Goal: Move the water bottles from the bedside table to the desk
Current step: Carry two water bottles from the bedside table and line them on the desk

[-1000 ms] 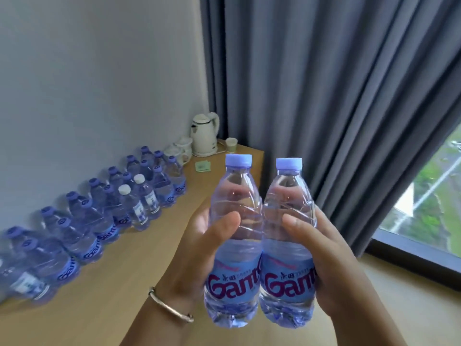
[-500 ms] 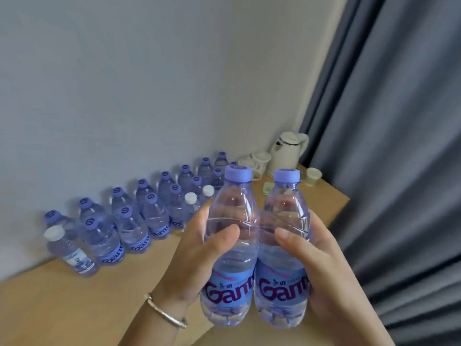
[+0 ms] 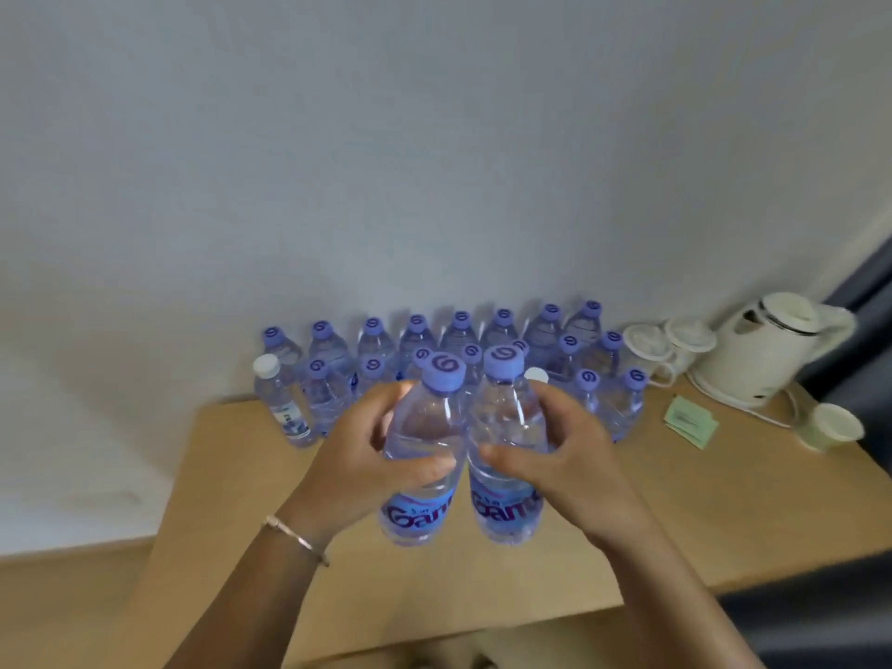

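I have one bottle (image 3: 419,468) clasped in my left hand (image 3: 359,458), another bottle (image 3: 507,463) in my right hand (image 3: 567,463), both upright over the tabletop (image 3: 675,514). Set them down just short of the standing rows (image 3: 434,350), bases flat. Since the earlier frame the view has swung square onto the rows.
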